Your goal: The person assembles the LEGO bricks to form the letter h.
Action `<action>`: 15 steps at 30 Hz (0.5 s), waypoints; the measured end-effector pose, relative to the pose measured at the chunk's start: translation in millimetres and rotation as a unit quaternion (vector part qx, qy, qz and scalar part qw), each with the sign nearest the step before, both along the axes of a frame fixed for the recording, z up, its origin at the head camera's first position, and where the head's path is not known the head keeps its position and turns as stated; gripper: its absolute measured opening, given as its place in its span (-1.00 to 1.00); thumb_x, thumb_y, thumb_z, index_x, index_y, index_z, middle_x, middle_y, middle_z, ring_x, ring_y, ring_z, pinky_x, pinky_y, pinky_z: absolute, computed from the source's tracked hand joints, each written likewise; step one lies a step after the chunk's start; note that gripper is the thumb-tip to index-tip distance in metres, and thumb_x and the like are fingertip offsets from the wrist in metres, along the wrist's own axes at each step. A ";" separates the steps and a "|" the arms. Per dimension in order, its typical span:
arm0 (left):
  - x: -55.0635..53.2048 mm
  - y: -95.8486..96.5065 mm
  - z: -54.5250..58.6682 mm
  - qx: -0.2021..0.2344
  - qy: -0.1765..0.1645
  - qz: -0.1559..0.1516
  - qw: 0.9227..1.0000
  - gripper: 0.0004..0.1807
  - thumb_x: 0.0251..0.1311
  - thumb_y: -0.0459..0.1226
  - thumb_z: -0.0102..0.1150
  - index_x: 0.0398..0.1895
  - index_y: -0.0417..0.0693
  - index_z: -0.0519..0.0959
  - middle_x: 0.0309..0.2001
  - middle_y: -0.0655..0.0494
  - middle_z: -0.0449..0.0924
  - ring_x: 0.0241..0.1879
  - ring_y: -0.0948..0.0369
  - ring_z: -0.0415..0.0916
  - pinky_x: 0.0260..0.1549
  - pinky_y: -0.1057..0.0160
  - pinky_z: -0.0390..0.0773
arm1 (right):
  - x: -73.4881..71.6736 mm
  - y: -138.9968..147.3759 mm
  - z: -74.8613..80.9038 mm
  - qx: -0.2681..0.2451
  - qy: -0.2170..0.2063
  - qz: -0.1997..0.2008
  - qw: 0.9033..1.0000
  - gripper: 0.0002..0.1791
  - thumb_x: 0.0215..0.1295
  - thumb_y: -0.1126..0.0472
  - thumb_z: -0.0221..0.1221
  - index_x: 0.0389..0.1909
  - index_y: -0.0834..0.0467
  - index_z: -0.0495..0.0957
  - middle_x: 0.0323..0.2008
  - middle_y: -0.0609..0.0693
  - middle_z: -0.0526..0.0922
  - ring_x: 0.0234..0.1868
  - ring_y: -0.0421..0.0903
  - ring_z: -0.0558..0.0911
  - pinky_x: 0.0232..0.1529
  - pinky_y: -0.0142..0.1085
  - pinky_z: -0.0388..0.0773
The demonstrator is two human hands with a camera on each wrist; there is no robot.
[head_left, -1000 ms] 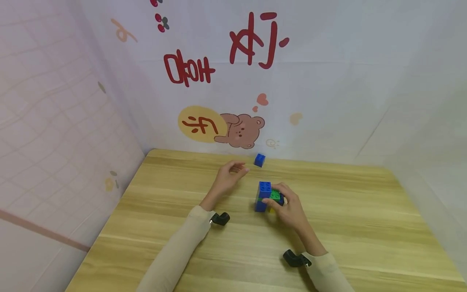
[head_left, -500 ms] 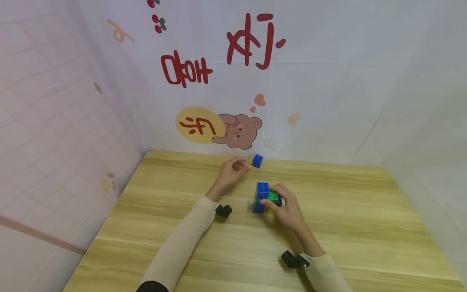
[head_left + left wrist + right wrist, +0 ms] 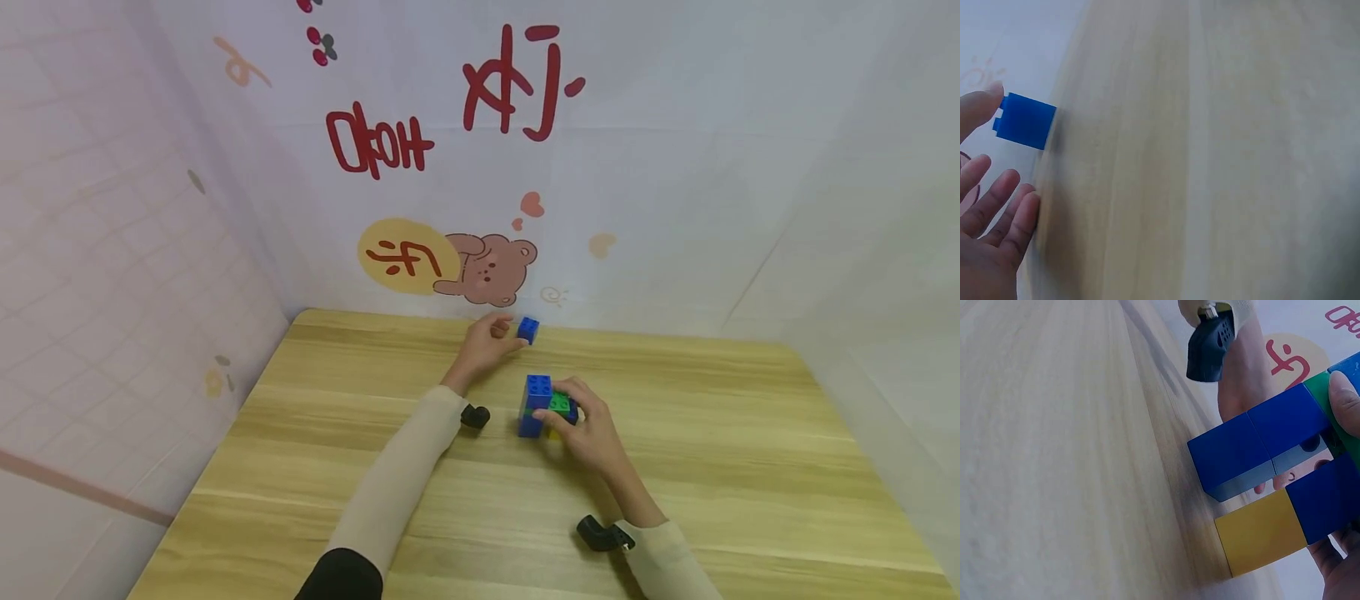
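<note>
A small blue toy building block (image 3: 528, 330) stands near the table's back edge. My left hand (image 3: 483, 343) is just to its left, thumb and fingers spread. In the left wrist view the thumb tip overlaps the edge of the blue block's studded side; whether they touch I cannot tell. My right hand (image 3: 592, 429) grips a built structure of blocks (image 3: 534, 417) standing on the table. The right wrist view shows its blue column, a yellow block (image 3: 1261, 532) under another blue one, and a green piece (image 3: 1319, 387) bridging them, with the thumb pressed near the top.
The wooden table (image 3: 712, 450) ends at the back against a white wall sheet (image 3: 675, 183) printed with a bear and red characters. A black wrist camera (image 3: 600, 533) sits on the right sleeve, another (image 3: 476, 417) on the left.
My left hand has moved right and slightly away from me, closing in on the single blue block. My right hand keeps its grip on the structure, which stays in place.
</note>
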State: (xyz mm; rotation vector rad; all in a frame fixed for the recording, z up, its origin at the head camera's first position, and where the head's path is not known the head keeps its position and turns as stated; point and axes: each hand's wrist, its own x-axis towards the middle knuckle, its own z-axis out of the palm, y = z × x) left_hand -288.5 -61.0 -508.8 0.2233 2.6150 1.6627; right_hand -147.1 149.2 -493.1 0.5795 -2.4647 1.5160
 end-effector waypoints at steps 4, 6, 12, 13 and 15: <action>-5.1 6.2 -2.6 -0.004 0.004 0.008 1.000 -0.29 0.17 -0.09 0.50 0.38 -0.03 0.47 0.20 -0.12 0.55 0.16 0.01 0.50 0.22 0.02 0.58 | 8.7 -5.5 18.6 -0.002 -0.004 -0.005 1.000 -0.63 0.21 0.35 0.42 0.04 0.16 0.64 -0.16 0.03 0.61 -0.19 -0.18 0.52 -0.13 -0.43 0.53; -6.6 9.6 -3.9 -0.010 0.007 0.012 1.000 -0.29 0.15 -0.10 0.51 0.37 -0.03 0.48 0.19 -0.08 0.56 0.17 0.00 0.50 0.22 0.03 0.58 | 10.8 -6.5 22.7 -0.009 -0.006 -0.005 1.000 -0.64 0.20 0.34 0.43 0.02 0.16 0.65 -0.17 0.01 0.61 -0.19 -0.20 0.52 -0.13 -0.44 0.52; -7.3 19.3 -6.4 -0.043 0.017 0.026 0.999 -0.25 0.12 -0.09 0.52 0.38 -0.04 0.47 0.19 -0.05 0.56 0.18 0.01 0.51 0.18 0.01 0.60 | 10.5 -5.8 21.8 -0.005 0.010 -0.004 1.000 -0.64 0.19 0.34 0.43 0.01 0.18 0.65 -0.17 0.01 0.61 -0.18 -0.20 0.52 -0.14 -0.46 0.52; -7.3 20.9 -6.6 -0.051 0.018 0.030 0.998 -0.24 0.12 -0.09 0.53 0.39 -0.04 0.46 0.20 -0.05 0.56 0.18 0.02 0.51 0.17 0.00 0.61 | 10.4 -5.9 21.7 -0.005 0.014 -0.004 1.000 -0.64 0.19 0.35 0.44 0.01 0.19 0.65 -0.17 0.02 0.61 -0.18 -0.20 0.53 -0.15 -0.46 0.52; -7.0 24.2 -6.6 -0.066 0.021 0.039 0.997 -0.22 0.11 -0.08 0.53 0.40 -0.04 0.45 0.22 -0.05 0.56 0.18 0.02 0.52 0.16 0.00 0.62 | 10.3 -6.3 21.3 -0.006 0.018 -0.004 1.000 -0.64 0.17 0.36 0.44 0.00 0.21 0.65 -0.18 0.03 0.60 -0.18 -0.19 0.53 -0.16 -0.46 0.52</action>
